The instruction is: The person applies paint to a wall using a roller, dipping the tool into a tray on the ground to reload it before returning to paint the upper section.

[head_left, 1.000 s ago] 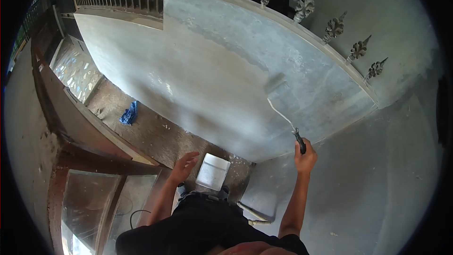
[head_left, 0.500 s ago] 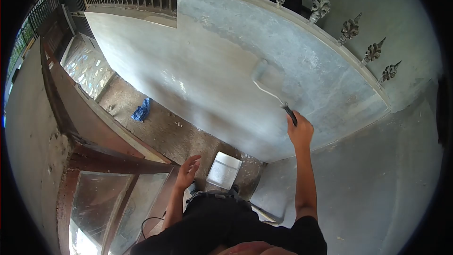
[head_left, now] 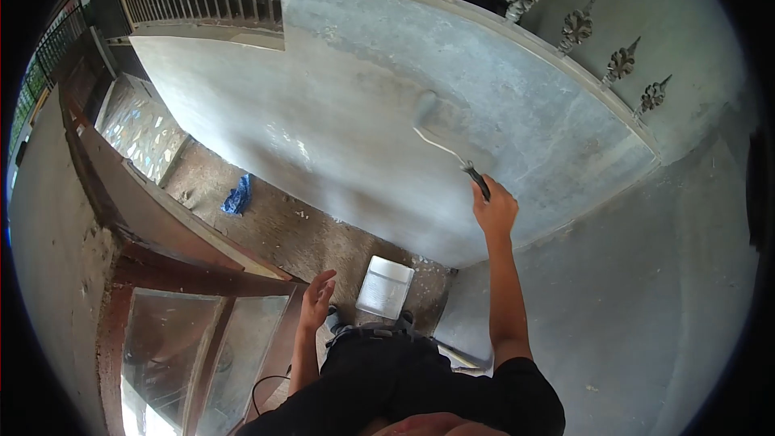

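Note:
My right hand [head_left: 495,204] is wrapped round the black handle of a paint roller [head_left: 443,144], arm stretched forward. The roller's head rests against a low wall [head_left: 347,129], partly blurred. White paint covers the lower and left part of this wall, while its upper right is patchy blue-grey. Holding nothing, my left hand [head_left: 316,300] hangs beside my body with its fingers apart. A white paint tray [head_left: 385,287] lies on the floor in front of my feet, to the right of that hand.
Metal spear-shaped ornaments [head_left: 577,28] line the wall's curved top. A crumpled blue thing [head_left: 237,195] lies on the floor near the wall's base. A wood-framed glass panel [head_left: 169,347] stands at my left, and a grey wall [head_left: 589,299] rises at my right.
My right hand and the roller appear further left in the view, which has itself shifted slightly. My left hand has stayed beside my body.

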Tool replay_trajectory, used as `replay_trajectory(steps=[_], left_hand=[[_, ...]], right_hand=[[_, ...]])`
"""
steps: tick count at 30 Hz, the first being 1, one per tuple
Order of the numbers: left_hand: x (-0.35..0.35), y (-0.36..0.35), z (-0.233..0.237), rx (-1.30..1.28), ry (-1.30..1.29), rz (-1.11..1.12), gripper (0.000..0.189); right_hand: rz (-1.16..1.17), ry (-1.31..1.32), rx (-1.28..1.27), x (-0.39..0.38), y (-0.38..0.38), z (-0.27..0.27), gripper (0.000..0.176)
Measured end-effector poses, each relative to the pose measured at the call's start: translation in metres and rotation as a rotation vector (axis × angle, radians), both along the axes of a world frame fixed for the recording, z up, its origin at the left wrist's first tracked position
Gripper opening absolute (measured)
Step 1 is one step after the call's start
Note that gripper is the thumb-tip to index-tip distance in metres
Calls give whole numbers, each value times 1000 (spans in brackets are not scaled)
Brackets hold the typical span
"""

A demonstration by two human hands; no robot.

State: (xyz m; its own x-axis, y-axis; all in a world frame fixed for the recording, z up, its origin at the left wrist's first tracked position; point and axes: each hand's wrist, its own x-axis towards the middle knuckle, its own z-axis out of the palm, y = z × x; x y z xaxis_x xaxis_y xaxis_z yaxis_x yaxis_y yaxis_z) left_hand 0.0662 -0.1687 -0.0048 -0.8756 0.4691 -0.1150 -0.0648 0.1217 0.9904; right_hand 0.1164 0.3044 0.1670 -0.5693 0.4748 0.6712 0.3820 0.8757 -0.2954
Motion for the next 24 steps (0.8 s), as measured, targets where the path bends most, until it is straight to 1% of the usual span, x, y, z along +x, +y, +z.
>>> replay_trajectory(steps=[3,4,6,10,12,13,15,16,18,19,22,24], left_hand=[[-11,15,4,-2,-20,-87,50],[-15,21,7,-3,-21,-99,50],[-22,32,13,-48,-6,-137,49],[-25,49,21,10,78,-200,49],[-23,56,30,-3,32,-214,43],[-24,56,27,2,38,-209,43],[-24,54,20,-39,42,-253,49],[-23,52,19,-38,46,-246,49],[-22,49,18,-25,6,-239,49],[-21,46,16,-24,12,-231,49],[-19,38,16,12,37,-184,48],[-8,31,23,8,-5,-138,48]], right_hand=[[-157,-38,-57,91,17,-12,25],[-170,-39,-57,116,21,-16,25],[-281,-58,11,159,28,-22,25],[-385,-124,-18,222,29,-16,25],[-378,-13,-96,241,31,-17,27],[-373,-7,-92,246,32,-18,27],[-380,52,-135,245,34,-14,27],[-373,56,-133,239,35,-9,27],[-309,5,-44,220,42,7,26],[-300,11,-44,206,40,16,26],[-166,-28,-22,140,31,33,26],[-97,-35,-15,88,17,38,26]])
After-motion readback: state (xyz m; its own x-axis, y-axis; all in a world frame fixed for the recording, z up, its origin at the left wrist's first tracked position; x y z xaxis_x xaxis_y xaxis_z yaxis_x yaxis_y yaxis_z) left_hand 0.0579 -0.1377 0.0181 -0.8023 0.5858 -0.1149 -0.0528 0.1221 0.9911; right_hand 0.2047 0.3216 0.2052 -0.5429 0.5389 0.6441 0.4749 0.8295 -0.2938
